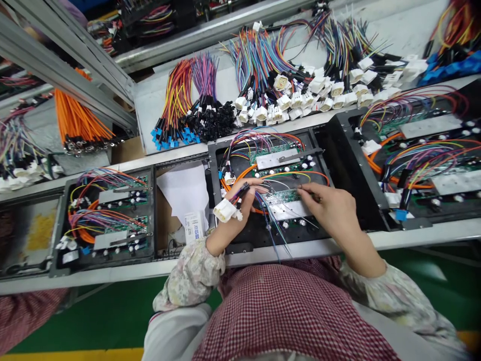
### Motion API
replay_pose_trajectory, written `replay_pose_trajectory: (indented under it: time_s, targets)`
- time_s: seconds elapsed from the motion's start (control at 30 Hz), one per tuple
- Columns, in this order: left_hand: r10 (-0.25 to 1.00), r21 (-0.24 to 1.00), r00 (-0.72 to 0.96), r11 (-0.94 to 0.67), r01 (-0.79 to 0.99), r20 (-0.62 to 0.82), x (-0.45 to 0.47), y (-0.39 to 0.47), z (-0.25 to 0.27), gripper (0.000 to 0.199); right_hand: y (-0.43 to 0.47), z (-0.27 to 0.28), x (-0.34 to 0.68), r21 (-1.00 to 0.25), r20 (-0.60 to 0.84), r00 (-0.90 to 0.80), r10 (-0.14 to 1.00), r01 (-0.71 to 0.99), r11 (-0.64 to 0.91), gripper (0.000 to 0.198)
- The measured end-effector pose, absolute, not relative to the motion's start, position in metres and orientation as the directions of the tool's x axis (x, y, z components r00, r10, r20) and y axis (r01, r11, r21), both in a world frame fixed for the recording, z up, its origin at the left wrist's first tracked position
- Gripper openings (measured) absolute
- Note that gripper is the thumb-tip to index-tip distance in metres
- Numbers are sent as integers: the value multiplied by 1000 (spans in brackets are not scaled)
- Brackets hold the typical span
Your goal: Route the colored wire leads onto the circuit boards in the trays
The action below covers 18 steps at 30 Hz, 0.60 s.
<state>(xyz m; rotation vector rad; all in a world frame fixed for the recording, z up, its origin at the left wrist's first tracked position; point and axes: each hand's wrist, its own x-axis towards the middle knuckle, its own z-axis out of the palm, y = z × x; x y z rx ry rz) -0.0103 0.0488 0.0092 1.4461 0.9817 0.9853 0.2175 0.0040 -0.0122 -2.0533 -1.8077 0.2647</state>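
My left hand (238,213) is closed around a wire harness near its white connector (224,210). Loose blue, purple and grey wires (273,225) fan out from it over the near circuit board. At that board's upper edge, the fingertips of my right hand (330,205) pinch the end of a thin wire. Below both hands is the near circuit board (288,211) with a silvery metal plate, in a black tray (235,244). A second circuit board (278,158) lies behind it, with coloured and orange wires attached. The exact contact at the right fingertips is too small to make out.
Another wired tray (150,240) stands at the left, and one more (376,200) at the right. White paper (186,188) lies between trays. Along the back shelf lie harness bundles with white connectors (278,108), orange cables (78,115) and blue connectors (171,138). A metal post (86,65) rises at left.
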Motion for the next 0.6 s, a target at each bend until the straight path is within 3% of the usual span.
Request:
replay_pose_trajectory:
  time_s: [0.17,0.37,0.6]
  targets:
    - [950,995,308,-72,69,47,-11,49,9,24,6,-13,216,-388,98,156,983,915,-107,24]
    - [950,992,307,-86,97,53,-9,49,12,22,-6,-3,216,-532,176,254,951,837,-126,32]
    - [949,994,311,-86,66,61,-10,49,11,22,16,-15,214,-390,94,178,980,912,-128,27]
